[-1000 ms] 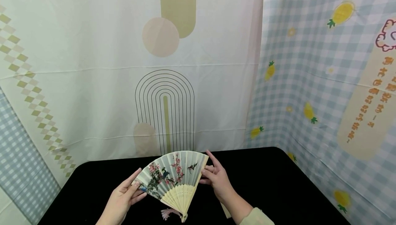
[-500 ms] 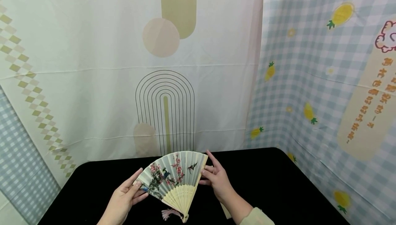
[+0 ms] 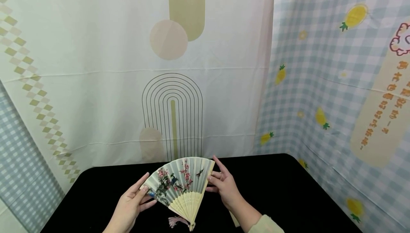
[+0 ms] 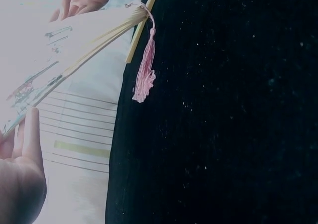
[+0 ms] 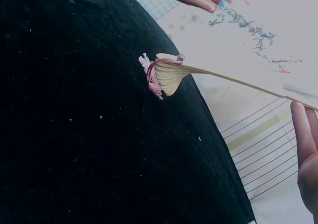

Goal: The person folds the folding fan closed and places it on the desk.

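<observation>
A folding fan [image 3: 174,181] is spread wide between my hands, its pale leaf painted with pink blossoms and birds. My left hand [image 3: 128,202] pinches the fan's left edge, thumb on the front. At the opposite edge my right hand [image 3: 226,188] holds the outer rib between thumb and fingers, index finger reaching up to the top corner. The light wooden ribs [image 5: 171,77] meet at a pivot at the bottom. From there hangs a pink tassel [image 4: 145,77]. In both wrist views the fan leaf is washed out by bright light.
A black-covered table [image 3: 282,193] lies under the hands. Partly hidden by my right forearm is a flat pale strip [image 3: 234,218]. Behind the table hangs a white printed curtain [image 3: 224,108], with a blue checked one [image 3: 307,83] at the right.
The fan's left edge and my left hand have shifted very slightly right. My right hand keeps nearly the same place, and the head view has moved a little.
</observation>
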A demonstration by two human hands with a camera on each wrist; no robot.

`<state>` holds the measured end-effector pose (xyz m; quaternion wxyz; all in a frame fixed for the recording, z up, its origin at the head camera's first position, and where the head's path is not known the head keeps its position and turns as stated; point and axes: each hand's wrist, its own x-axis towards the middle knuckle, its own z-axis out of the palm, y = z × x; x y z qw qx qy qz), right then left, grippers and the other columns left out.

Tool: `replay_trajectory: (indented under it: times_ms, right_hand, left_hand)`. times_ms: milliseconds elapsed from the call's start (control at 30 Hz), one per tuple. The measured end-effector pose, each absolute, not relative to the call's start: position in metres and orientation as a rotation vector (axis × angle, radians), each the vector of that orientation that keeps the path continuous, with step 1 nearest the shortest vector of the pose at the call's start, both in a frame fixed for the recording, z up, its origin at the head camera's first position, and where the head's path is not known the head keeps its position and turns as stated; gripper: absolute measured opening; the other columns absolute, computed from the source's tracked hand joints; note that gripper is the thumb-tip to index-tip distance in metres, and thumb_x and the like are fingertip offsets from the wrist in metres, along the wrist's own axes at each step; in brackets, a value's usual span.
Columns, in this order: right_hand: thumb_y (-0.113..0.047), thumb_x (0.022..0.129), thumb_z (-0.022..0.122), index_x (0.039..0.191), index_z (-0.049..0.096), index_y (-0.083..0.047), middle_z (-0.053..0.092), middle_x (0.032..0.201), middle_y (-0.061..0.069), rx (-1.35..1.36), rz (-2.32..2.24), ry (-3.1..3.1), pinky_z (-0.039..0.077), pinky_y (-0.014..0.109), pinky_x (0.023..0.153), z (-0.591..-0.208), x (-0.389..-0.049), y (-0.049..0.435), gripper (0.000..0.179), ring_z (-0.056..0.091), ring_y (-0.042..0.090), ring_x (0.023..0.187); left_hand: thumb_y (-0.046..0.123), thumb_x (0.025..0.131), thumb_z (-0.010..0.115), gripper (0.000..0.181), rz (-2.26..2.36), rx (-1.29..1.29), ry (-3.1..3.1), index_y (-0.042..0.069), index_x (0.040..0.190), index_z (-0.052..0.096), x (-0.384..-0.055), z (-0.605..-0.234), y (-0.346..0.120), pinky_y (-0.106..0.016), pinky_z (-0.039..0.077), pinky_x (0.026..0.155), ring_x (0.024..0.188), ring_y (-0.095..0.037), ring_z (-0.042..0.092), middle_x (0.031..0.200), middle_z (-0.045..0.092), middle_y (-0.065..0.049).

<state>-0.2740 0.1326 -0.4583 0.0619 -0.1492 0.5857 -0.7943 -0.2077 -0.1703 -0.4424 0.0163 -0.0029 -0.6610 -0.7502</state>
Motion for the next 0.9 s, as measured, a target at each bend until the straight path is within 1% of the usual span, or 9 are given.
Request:
replay_trajectory:
  times_ms: [100,300,367,467,633,700,900]
  right_hand:
    - [0.000,0.089,0.057,0.148,0.019,-0.029,0.059,0.120,0.020,-0.450,-2.406,1.762,0.057,0.041,0.071,-0.459,-0.274,0.132,0.076,0.065,0.026,0.096]
    - [0.000,0.090,0.056,0.148,0.019,-0.029,0.058,0.122,0.020,-0.465,-2.390,1.765,0.057,0.040,0.071,-0.456,-0.274,0.131,0.075,0.064,0.027,0.097]
    - [0.001,0.090,0.055,0.148,0.018,-0.028,0.057,0.122,0.021,-0.474,-2.387,1.758,0.057,0.041,0.072,-0.456,-0.274,0.132,0.075,0.064,0.027,0.097]
    - [0.001,0.090,0.055,0.148,0.019,-0.030,0.057,0.123,0.020,-0.468,-2.372,1.764,0.056,0.042,0.073,-0.456,-0.275,0.132,0.074,0.064,0.028,0.098]
    - [-0.001,0.091,0.055,0.148,0.019,-0.028,0.058,0.122,0.020,-0.492,-2.338,1.801,0.056,0.042,0.074,-0.454,-0.274,0.132,0.073,0.063,0.032,0.099]
    - [-0.001,0.091,0.055,0.149,0.019,-0.027,0.057,0.122,0.020,-0.503,-2.332,1.809,0.056,0.042,0.074,-0.454,-0.273,0.132,0.073,0.062,0.033,0.099]
    - [-0.002,0.090,0.057,0.147,0.022,-0.031,0.058,0.122,0.020,-0.504,-2.341,1.795,0.056,0.042,0.074,-0.453,-0.274,0.131,0.073,0.063,0.033,0.098]
  left_hand:
    - [0.029,0.093,0.054,0.052,-2.334,0.004,-2.047,0.020,0.142,0.038,-0.209,-0.442,-0.169,-0.041,0.055,0.079,0.100,-0.029,0.062,0.121,0.056,-0.017]
    - [0.030,0.093,0.054,0.053,-2.340,0.030,-2.048,0.019,0.142,0.037,-0.210,-0.442,-0.167,-0.040,0.055,0.080,0.101,-0.029,0.062,0.123,0.053,-0.019]
    - [0.029,0.093,0.054,0.052,-2.338,0.028,-2.049,0.020,0.142,0.039,-0.210,-0.442,-0.165,-0.040,0.055,0.080,0.100,-0.029,0.063,0.123,0.053,-0.020]
    - [0.030,0.093,0.055,0.051,-2.337,0.028,-2.056,0.021,0.141,0.040,-0.211,-0.441,-0.163,-0.041,0.054,0.081,0.100,-0.028,0.063,0.124,0.052,-0.021]
    - [0.030,0.092,0.056,0.051,-2.338,0.057,-2.070,0.022,0.141,0.040,-0.212,-0.443,-0.161,-0.042,0.054,0.082,0.100,-0.028,0.063,0.122,0.054,-0.019]
    - [0.028,0.092,0.056,0.051,-2.333,0.063,-2.070,0.022,0.141,0.041,-0.213,-0.444,-0.161,-0.041,0.054,0.081,0.099,-0.027,0.063,0.119,0.055,-0.019]
    - [0.018,0.094,0.054,0.047,-2.330,0.084,-2.072,0.023,0.139,0.042,-0.214,-0.443,-0.159,-0.037,0.055,0.080,0.096,-0.025,0.063,0.103,0.054,-0.016]
